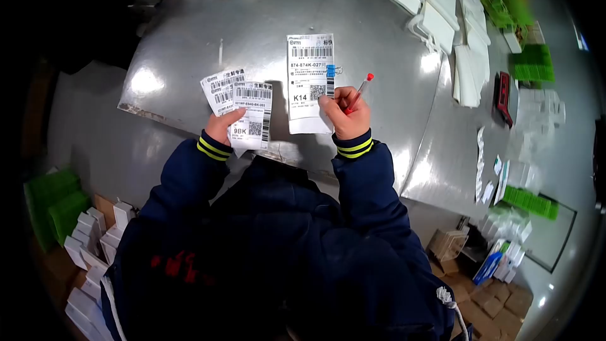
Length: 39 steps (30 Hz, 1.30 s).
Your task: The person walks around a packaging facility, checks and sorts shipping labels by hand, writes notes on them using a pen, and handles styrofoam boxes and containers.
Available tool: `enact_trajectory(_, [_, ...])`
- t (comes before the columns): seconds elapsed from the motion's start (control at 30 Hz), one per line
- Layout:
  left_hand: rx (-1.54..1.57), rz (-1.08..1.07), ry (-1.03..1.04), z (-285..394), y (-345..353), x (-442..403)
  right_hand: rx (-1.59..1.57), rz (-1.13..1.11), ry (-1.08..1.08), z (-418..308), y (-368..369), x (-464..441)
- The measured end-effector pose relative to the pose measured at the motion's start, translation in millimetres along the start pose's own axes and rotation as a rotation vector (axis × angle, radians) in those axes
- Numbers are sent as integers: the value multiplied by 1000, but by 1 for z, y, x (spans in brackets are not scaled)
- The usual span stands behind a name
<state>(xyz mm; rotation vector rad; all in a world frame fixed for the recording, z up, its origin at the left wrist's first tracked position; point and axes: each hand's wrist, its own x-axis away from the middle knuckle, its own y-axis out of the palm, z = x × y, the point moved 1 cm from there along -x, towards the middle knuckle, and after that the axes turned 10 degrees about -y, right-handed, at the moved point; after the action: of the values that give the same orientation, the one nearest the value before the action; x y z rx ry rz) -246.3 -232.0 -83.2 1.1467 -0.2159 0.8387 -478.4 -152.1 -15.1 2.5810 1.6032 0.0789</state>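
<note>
- Left hand [222, 127]: closed in a pinch, thumb over the fanned slips, fingers mostly hidden beneath.
- Front slip [252, 102]: a printed label with barcodes along the top and right side, a QR code and a large "9BK"; the code line above is too small to read surely.
- Rear slip [218, 93]: partly covered by the front slip, showing barcodes and Chinese heading characters that look like "生鲜".
- Right hand [351, 117]: curled nearly closed, thumb on the lower right of the long label, with the pen also in its grip.
- Long label [303, 82]: over the table, near its front edge, reading "874-874K-027", "K14" and "标快" at top right, with a QR code and barcodes.
- Clip [331, 71]: blue, on the label's right edge.
- Pen [362, 90]: tilted, red end up.
- Jacket [278, 240]: dark blue, yellow-striped cuffs; red chest lettering illegible.
- Table [214, 38]: grey metal, under both hands.
- White packs [435, 0]: at the far right.
- Red-and-black tool [502, 98]: right of the packs.
</note>
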Motion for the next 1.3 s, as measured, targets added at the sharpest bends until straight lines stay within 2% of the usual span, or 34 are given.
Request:
enact_trajectory(0.2, [-43, -185, -144, -12, 26, -20, 87, 124, -73, -9, -29, 28])
enact_trajectory(0.37, [-57, -179, -216, -30, 33, -33, 81, 188, -79, -10, -37, 47])
enact_trajectory(0.5, [-2, -211, -249, -61, 83, -38, 103, 189, -74, -18, -67, 65])
enact_trajectory(0.63, [23, -254, -165, -77, 143, -21, 150, 141, -124, -16, -89, 76])
enact_trajectory(0.7, [-104, -265, -52, -89, 158, -17, 185, 173, -124, -16, -98, 84])
enact_trajectory(1.07, [-184, -199, -7, -154, 199, -27, 116, 188, -47, -30, -159, 126])
enact_trajectory(1.17, [-246, -220, -28, -164, 210, -35, 87, 250, -19, -33, -173, 137])
enact_trajectory(1.3, [-373, -312, -161, -175, 231, -48, 111, 486, -55, -23, -185, 166])
